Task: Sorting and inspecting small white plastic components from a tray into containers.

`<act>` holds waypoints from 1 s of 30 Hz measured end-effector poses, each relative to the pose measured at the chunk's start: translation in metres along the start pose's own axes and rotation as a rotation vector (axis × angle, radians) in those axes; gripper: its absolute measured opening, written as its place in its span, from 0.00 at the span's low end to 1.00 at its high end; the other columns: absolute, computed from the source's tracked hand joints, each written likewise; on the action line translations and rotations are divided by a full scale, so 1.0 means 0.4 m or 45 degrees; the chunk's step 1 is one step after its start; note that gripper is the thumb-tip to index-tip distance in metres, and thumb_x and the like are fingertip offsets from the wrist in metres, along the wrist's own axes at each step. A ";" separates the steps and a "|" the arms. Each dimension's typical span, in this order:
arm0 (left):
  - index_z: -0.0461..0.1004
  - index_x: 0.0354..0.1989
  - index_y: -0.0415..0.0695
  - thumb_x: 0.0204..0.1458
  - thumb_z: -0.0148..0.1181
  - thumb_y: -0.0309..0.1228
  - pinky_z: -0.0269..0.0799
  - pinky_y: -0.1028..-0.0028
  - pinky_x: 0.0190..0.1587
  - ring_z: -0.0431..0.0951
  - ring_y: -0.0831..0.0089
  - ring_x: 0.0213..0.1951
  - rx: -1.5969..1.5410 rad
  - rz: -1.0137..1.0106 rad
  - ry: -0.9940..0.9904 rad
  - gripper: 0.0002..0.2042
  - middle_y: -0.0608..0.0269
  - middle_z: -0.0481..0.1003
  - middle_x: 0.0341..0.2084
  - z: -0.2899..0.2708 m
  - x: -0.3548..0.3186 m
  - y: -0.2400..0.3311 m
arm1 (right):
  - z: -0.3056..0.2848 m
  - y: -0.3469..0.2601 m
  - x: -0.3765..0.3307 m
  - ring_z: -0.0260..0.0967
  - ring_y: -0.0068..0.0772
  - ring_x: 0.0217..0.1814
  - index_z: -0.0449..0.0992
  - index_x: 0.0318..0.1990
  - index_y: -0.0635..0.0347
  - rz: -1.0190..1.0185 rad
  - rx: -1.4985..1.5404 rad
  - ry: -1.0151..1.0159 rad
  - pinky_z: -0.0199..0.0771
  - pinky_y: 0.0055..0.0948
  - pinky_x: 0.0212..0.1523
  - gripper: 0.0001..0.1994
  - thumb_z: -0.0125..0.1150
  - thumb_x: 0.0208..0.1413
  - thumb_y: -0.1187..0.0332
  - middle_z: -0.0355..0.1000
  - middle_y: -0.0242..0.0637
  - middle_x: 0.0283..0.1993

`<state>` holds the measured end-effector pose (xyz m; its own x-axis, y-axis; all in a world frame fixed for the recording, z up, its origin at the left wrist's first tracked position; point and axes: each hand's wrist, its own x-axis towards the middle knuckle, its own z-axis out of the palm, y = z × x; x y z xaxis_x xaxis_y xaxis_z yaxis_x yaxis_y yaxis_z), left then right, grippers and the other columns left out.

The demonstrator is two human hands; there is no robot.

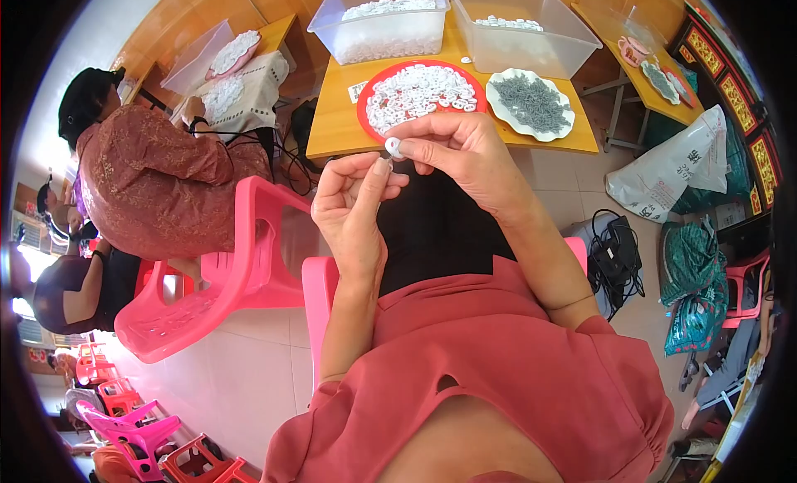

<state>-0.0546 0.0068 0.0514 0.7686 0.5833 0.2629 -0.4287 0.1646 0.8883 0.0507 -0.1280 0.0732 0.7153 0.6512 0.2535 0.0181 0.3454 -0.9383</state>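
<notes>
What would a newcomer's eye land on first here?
Likely the red plate of white pieces on the table ahead. Just in front, the left hand and right hand are close together, the right pinching a white ring. The large pink chair at left also stands out.

Your right hand (465,155) pinches white piece (392,146) just beside your left hand (355,202); red plate (481,100), white dish (568,116) beyond on table (327,132).
</notes>
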 end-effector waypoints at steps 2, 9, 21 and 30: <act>0.77 0.45 0.33 0.62 0.64 0.19 0.81 0.81 0.37 0.85 0.74 0.33 0.006 0.007 0.003 0.06 0.54 0.83 0.36 0.001 -0.002 -0.001 | 0.002 -0.002 -0.002 0.70 0.15 0.34 0.85 0.49 0.67 -0.020 -0.037 0.013 0.71 0.17 0.36 0.11 0.68 0.63 0.72 0.81 0.30 0.37; 0.77 0.45 0.34 0.62 0.63 0.20 0.81 0.81 0.37 0.85 0.73 0.32 -0.065 -0.057 -0.012 0.06 0.54 0.83 0.36 -0.004 -0.001 0.001 | -0.016 0.009 0.008 0.70 0.15 0.32 0.85 0.51 0.67 0.088 0.120 -0.043 0.72 0.19 0.34 0.11 0.67 0.63 0.73 0.80 0.30 0.34; 0.77 0.45 0.34 0.63 0.63 0.21 0.80 0.81 0.37 0.86 0.74 0.32 -0.134 -0.090 -0.019 0.06 0.56 0.83 0.35 -0.005 -0.006 0.003 | -0.011 0.011 0.006 0.70 0.15 0.31 0.84 0.50 0.69 0.096 0.134 -0.025 0.71 0.19 0.33 0.12 0.67 0.62 0.73 0.80 0.31 0.34; 0.77 0.45 0.34 0.62 0.63 0.19 0.81 0.81 0.37 0.86 0.73 0.32 -0.069 -0.058 0.003 0.06 0.55 0.83 0.35 -0.006 -0.010 -0.002 | -0.002 0.008 -0.006 0.70 0.15 0.31 0.85 0.49 0.69 0.042 0.052 -0.025 0.71 0.18 0.33 0.11 0.68 0.62 0.74 0.80 0.30 0.34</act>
<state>-0.0586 0.0061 0.0489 0.7868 0.5759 0.2220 -0.4188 0.2339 0.8774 0.0497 -0.1293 0.0694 0.7015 0.6754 0.2276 -0.0342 0.3508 -0.9358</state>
